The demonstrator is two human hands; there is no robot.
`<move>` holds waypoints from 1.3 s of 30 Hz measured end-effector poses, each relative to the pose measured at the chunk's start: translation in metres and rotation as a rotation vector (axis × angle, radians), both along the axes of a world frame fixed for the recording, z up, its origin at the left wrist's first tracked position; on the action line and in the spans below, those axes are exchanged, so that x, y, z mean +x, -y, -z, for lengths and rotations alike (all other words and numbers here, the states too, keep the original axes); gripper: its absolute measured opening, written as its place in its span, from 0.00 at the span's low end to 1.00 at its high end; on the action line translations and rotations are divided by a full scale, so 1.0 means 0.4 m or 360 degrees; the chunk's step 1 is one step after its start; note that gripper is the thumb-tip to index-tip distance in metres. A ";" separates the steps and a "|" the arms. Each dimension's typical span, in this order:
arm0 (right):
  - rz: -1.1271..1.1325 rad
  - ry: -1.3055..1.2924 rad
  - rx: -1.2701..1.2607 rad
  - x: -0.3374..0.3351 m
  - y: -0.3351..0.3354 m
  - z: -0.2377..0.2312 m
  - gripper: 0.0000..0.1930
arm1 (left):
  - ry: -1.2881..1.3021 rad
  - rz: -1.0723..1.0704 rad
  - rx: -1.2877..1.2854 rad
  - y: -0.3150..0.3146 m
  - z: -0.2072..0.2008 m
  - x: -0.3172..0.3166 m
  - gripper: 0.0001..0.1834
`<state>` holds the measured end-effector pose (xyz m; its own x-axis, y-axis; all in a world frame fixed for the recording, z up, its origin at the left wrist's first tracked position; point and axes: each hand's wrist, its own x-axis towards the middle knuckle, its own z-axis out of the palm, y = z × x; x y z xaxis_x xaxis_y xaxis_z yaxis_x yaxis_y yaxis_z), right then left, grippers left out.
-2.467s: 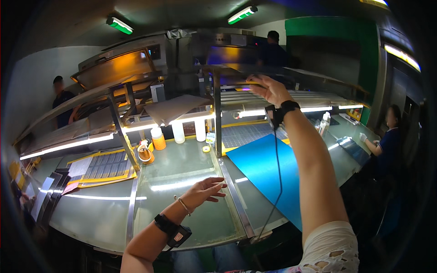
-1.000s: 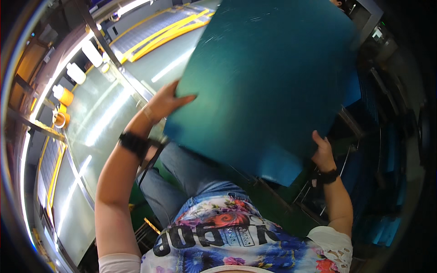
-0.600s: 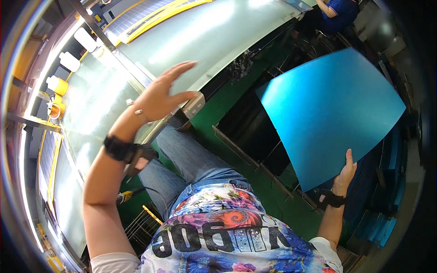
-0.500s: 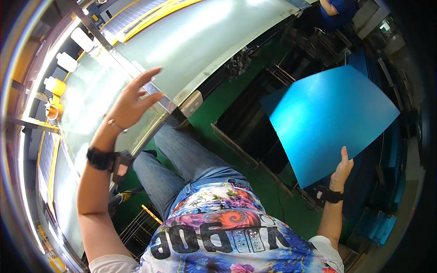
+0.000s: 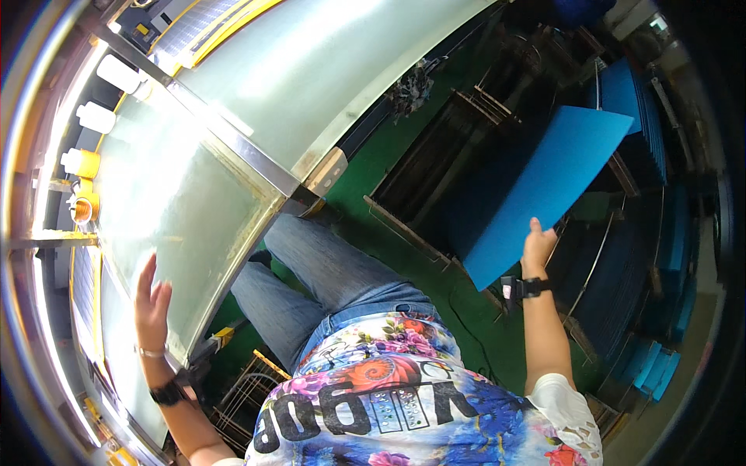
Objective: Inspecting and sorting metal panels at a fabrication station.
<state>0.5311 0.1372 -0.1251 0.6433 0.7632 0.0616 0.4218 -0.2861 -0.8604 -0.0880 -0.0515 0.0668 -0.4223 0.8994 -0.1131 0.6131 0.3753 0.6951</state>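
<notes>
A flat blue sheet (image 5: 544, 186) is held at its near edge by my right hand (image 5: 538, 247), the thumb lying along its face. The sheet tilts steeply and hangs over a dark rack on my right. On the other side, my left hand (image 5: 151, 307) is raised above the lit glass-topped table (image 5: 155, 217), its fingers stretched out and holding nothing. Each wrist carries a black strap with a small device.
Racks of upright blue sheets (image 5: 633, 109) stand at the right. White bottles (image 5: 96, 118) and a roll of orange tape (image 5: 83, 208) line the table's far left. A metal bar (image 5: 233, 147) crosses the table. Green floor (image 5: 365, 256) shows between table and racks.
My right hand has moved left and up, and the blue sheet has turned from nearly face-on to steeply angled. My left hand has swung down and left, away from the metal bar.
</notes>
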 end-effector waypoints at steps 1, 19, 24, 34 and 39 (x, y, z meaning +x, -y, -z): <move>-0.0011 0.0053 0.0077 -0.018 -0.011 0.028 0.10 | -0.0022 -0.0115 -0.0064 0.038 0.004 -0.003 0.30; -0.0004 0.0352 -0.0378 -0.259 -0.081 0.162 0.12 | -0.0701 -0.0353 -0.0708 0.229 0.150 0.063 0.50; -0.0057 0.0439 -0.0617 -0.257 -0.103 0.136 0.11 | -0.0688 -0.0343 -0.0668 0.219 0.140 0.068 0.52; -0.0100 0.0395 -0.0648 -0.264 -0.158 0.128 0.12 | -0.0847 -0.0373 -0.0708 0.227 0.162 0.071 0.54; -0.0093 0.0453 -0.0626 -0.248 -0.197 0.139 0.14 | -0.0895 -0.0371 -0.0758 0.258 0.191 0.029 0.55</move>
<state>0.4319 0.2158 -0.1807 0.5981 0.7982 -0.0715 0.6496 -0.5351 -0.5401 -0.0765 -0.1546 -0.0097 -0.7032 0.6883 -0.1782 0.6948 0.7185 0.0337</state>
